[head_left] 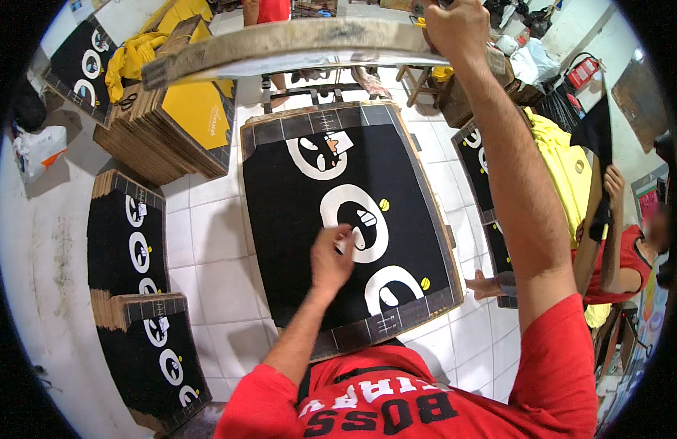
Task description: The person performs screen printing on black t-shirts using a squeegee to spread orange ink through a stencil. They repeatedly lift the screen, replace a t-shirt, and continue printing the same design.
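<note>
A black fabric panel (287, 234) lies on a board (448, 300) below me, printed with three white rings and small yellow marks. My left hand (333, 252) is at the middle ring (371, 205), fingers closed over a white area; whether anything is in them I cannot make out. My raised right hand (459, 33) grips the long, worn frame (294, 44) that stands lifted above the board's far end.
Stacked boards with black printed panels (126, 351) stand at left, near cardboard stacks (163, 132) and yellow cloth (122, 66). At right are yellow fabric (551, 161), more panels (474, 164) and a co-worker in red (620, 263) holding a dark board (595, 139). Another person (269, 11) stands beyond.
</note>
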Tool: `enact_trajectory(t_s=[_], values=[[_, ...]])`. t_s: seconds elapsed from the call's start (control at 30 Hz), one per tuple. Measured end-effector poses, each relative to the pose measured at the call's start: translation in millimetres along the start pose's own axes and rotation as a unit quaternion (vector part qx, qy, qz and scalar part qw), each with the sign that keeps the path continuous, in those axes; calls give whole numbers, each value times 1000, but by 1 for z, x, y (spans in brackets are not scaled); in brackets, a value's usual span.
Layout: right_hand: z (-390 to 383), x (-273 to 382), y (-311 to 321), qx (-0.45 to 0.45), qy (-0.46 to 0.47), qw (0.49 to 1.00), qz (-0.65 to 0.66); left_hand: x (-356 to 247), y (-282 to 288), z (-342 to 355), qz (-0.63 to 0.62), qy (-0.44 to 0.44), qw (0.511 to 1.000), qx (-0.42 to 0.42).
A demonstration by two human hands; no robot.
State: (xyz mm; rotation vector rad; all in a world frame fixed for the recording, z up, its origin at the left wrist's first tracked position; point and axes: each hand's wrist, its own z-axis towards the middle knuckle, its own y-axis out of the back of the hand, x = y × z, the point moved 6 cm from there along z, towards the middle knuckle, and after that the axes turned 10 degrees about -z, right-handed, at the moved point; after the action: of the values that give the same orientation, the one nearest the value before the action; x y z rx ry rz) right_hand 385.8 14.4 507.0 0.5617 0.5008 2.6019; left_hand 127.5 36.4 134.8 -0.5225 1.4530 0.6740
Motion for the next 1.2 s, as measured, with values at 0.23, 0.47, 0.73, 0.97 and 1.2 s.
enact_trajectory(t_s=[0.23, 0.47, 0.73, 0.97, 1.2], values=[[12, -8, -8, 39, -42, 996, -64, 94, -134, -76, -180, 176, 955, 156], [23, -7, -15, 109, -34, 990, -88, 106, -203, -120, -302, 334, 844, 290], [32, -5, -20, 124, -24, 987, -101, 48, -272, -121, -515, 402, 671, 351], [40, -4, -18, 134, -41, 985, -99, -14, -185, -113, -482, 474, 704, 218], [41, -7, -18, 146, -77, 981, -101, -27, -44, -131, -505, 356, 760, 201]])
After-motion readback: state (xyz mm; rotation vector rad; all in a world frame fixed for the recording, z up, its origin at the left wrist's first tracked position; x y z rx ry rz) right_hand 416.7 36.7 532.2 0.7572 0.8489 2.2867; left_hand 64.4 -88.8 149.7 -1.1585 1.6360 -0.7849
